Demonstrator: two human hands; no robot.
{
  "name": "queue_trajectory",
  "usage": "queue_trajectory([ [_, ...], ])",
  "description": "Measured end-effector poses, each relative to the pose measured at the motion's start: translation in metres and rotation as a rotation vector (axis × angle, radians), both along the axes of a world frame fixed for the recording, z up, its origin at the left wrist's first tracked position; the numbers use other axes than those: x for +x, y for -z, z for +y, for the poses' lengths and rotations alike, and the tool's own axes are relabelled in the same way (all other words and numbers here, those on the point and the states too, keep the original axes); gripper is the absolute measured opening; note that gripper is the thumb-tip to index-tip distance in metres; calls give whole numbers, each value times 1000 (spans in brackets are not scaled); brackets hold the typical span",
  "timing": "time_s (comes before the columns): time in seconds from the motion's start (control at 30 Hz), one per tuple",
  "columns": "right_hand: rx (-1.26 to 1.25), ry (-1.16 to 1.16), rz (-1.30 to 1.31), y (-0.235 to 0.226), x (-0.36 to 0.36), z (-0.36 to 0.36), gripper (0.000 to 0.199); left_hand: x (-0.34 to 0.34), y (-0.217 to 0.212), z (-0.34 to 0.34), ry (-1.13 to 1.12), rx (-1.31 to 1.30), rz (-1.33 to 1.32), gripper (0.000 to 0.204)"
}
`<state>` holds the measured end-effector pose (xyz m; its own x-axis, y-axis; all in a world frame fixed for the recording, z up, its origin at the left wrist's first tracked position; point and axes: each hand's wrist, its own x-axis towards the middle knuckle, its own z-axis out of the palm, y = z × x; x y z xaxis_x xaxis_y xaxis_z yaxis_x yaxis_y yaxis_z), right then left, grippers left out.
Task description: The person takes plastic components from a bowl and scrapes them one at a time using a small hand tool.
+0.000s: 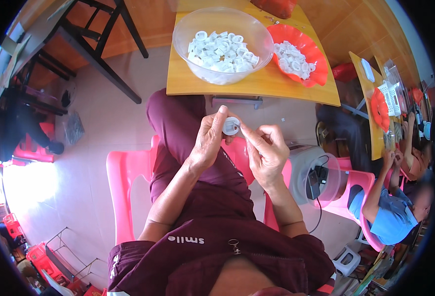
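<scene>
A small white round plastic part (231, 126) sits between the two hands, held above the person's lap and just in front of the near edge of the wooden table (188, 84). The left hand (208, 140) closes its thumb and fingers around the left side of the part, with the thumb tip raised just above it. The right hand (267, 150) meets it from the other side, its forefinger and thumb pinched against the part's right edge while the other fingers curl loosely into the palm. Both forearms come up from the lower edge over dark maroon clothing, and the person sits on a pink plastic chair (121, 182). On the table beyond the hands stands a clear plastic bowl (183, 29) filled with many similar white ring-shaped parts (220, 52), and just beside it on the right lies a red dish (321, 71) holding another heap of white pieces (294, 60). To the right of the hands, near the right forearm, stands a clear round container (336, 175) with a dark object and a black cable inside. Farther right, another person in a blue shirt (390, 217) sits at a second wooden table (363, 93). A dark metal-legged stand (96, 54) occupies the upper left floor.
</scene>
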<state>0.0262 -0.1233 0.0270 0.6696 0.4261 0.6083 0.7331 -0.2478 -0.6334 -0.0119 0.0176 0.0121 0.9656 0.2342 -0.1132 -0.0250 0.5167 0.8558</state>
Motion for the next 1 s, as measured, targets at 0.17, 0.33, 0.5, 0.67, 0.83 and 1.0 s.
queue_trajectory([
  [0.17,-89,34,-49,-1,-2,3,40,-1,0,1,-55,184,38,49],
  [0.33,-169,100,-117,0,-5,3,47,-1,-3,-3,-115,302,43,48],
  [0.5,-177,126,-72,-1,-8,4,46,4,6,-8,-200,385,-4,42],
  [0.67,-162,134,-31,0,-9,7,45,8,11,-8,-266,565,8,33],
  [0.83,-149,142,-30,0,-10,9,45,10,14,-12,-279,555,-4,32],
  [1.0,-264,165,-55,-6,-12,7,39,13,16,-11,-276,679,-71,34],
])
